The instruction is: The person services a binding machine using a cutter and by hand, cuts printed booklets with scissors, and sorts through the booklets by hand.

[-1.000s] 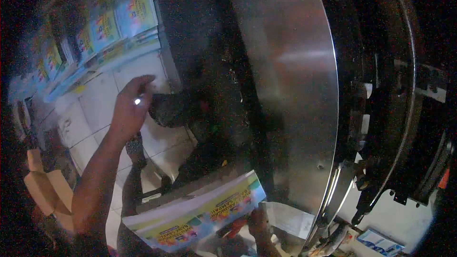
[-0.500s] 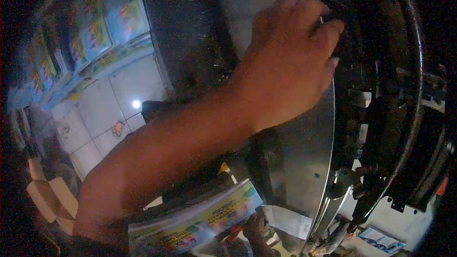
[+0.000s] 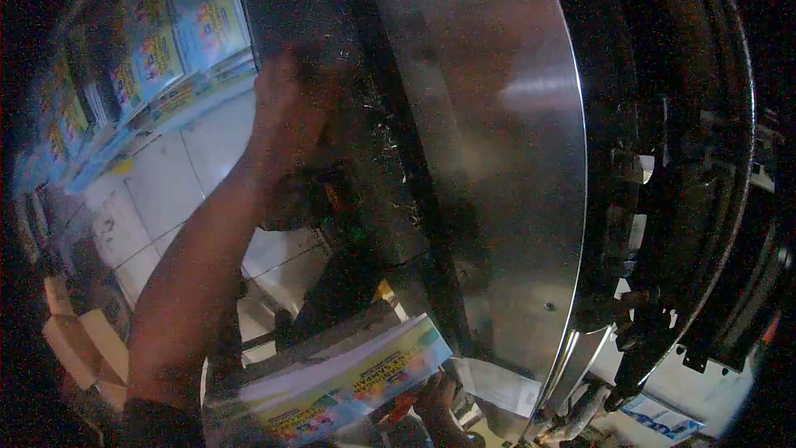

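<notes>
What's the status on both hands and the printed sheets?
Left hand blurred against dark machinery, grip unclear. Right hand at the edge of the printed sheets, apparently holding them. Curved metal panel nearby, no blockage seen.

There's open room over the shiny metal sheet point(image 3: 497, 158), but dark machine parts point(image 3: 663, 199) block its right side and printed papers point(image 3: 348, 394) its bottom left.
</notes>
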`<state>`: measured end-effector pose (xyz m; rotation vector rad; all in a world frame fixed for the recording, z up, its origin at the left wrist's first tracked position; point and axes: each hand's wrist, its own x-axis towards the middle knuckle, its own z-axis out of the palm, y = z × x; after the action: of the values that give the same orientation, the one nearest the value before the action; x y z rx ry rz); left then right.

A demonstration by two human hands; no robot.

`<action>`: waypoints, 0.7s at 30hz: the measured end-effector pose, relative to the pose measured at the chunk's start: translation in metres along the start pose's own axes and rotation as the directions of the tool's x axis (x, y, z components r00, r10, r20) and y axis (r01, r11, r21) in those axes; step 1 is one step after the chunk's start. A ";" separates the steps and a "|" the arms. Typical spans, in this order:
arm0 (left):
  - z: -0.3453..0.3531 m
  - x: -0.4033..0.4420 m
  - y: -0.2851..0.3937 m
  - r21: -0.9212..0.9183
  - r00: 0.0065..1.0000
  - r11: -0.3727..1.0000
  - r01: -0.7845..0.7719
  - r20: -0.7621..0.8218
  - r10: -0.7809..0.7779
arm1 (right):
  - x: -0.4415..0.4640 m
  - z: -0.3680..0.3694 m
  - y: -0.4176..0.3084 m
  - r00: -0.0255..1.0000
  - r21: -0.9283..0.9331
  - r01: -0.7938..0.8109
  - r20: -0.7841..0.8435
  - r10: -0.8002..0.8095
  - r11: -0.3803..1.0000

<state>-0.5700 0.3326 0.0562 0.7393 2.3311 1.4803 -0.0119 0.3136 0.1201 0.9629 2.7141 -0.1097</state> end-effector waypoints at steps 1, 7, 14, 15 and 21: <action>-0.001 0.003 -0.017 -0.123 0.996 0.989 0.085 0.051 -0.079 | -0.003 0.003 0.002 0.998 -0.012 0.041 -0.037 -0.041 0.999; 0.031 0.004 -0.054 -0.118 0.978 0.971 0.208 0.031 -0.206 | -0.018 0.025 0.011 0.893 0.404 -0.450 0.185 0.411 0.796; 0.038 -0.013 -0.049 -0.234 0.999 0.972 0.008 -0.042 -0.018 | -0.031 0.039 0.025 0.987 -0.206 0.094 -0.111 -0.118 0.974; 0.034 -0.017 -0.037 -0.056 0.998 0.998 0.031 -0.060 -0.035 | -0.023 0.027 0.019 0.979 0.166 -0.195 0.100 0.180 0.967; 0.014 -0.026 0.015 0.046 0.974 0.991 -0.125 -0.183 0.131 | 0.046 -0.044 -0.043 0.991 0.045 -0.117 0.070 0.114 0.992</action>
<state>-0.5374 0.3336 0.0628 0.8063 2.4928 1.6314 -0.0830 0.3145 0.1495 1.1074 2.5993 -0.1832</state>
